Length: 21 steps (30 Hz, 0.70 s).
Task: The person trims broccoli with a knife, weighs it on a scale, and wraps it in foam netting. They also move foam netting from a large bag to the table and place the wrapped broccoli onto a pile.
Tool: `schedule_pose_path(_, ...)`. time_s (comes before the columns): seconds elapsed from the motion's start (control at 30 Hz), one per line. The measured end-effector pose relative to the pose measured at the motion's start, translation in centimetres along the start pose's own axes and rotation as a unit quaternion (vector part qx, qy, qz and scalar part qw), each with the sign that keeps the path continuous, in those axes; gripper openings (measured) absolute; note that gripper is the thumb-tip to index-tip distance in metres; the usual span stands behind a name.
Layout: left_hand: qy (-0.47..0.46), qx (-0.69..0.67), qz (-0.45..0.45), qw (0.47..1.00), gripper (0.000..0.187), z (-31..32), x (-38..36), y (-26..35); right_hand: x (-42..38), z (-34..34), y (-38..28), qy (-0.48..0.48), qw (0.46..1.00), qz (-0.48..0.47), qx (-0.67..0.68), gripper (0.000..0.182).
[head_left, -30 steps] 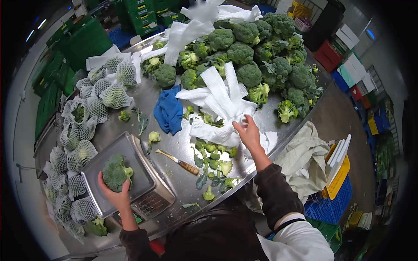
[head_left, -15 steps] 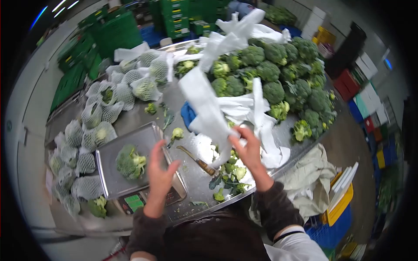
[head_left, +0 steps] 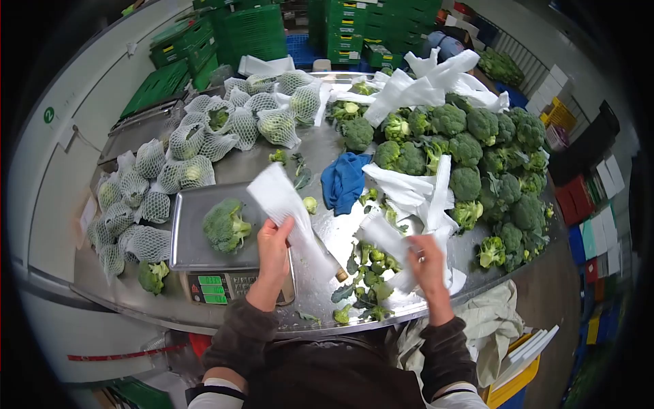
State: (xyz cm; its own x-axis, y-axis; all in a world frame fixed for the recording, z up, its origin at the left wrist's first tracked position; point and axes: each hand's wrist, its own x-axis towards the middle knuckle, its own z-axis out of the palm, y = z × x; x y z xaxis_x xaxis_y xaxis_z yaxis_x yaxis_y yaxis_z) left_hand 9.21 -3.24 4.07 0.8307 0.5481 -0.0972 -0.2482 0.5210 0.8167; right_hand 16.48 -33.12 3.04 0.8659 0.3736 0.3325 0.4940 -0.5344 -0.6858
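My left hand (head_left: 274,255) grips a white foam net sleeve (head_left: 289,215), which hangs flat over the table beside the scale. My right hand (head_left: 426,262), slightly blurred, is closed on another white net sleeve (head_left: 388,238) over the broccoli trimmings. One broccoli head (head_left: 227,226) lies on the metal tray (head_left: 178,235) of the scale, left of my left hand. The handle of a knife (head_left: 340,274) shows between my hands, its blade mostly hidden by the sleeve. Green trimmings (head_left: 371,279) lie near the front edge.
Netted broccoli (head_left: 187,141) covers the table's left side. Bare broccoli heads (head_left: 466,150) are piled at right, with loose white nets (head_left: 412,194) beside them. A blue cloth (head_left: 344,183) lies mid-table. Green crates (head_left: 255,34) stand behind; a person (head_left: 446,46) is at the back.
The bunch of white nets has come down and apart, with a sleeve now in each hand. My left hand has closed on one. The camera view has shifted left.
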Motion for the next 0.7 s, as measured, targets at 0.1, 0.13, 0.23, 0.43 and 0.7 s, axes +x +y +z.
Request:
schedule_pose_path(0.1,-0.118,0.145,-0.061,0.981,0.015,-0.6,-1.9,-0.9,2.9,-3.6,-1.9,0.063,0.973,-0.029,-0.219,0.066)
schedule_pose_path(0.13,-0.153,0.187,-0.097,0.965,0.017,0.2,-3.0,-0.7,3.9,-3.5,-3.8,0.068,0.986,-0.053,-0.142,0.071)
schedule_pose_path(0.23,-0.24,0.215,-0.146,0.935,0.02,1.2,-4.9,-2.5,5.2,-0.7,-9.0,-0.033,0.988,-0.066,0.133,0.071)
schedule_pose_path(0.43,-0.175,-0.085,-0.351,0.916,0.039,-0.1,-5.6,-3.1,5.2,5.5,-6.1,-0.051,0.915,0.126,0.381,0.031)
schedule_pose_path(0.7,-0.109,0.09,-0.016,0.99,0.057,0.5,-7.5,-5.9,-0.4,12.4,-8.5,-0.06,0.933,-0.013,0.355,0.03)
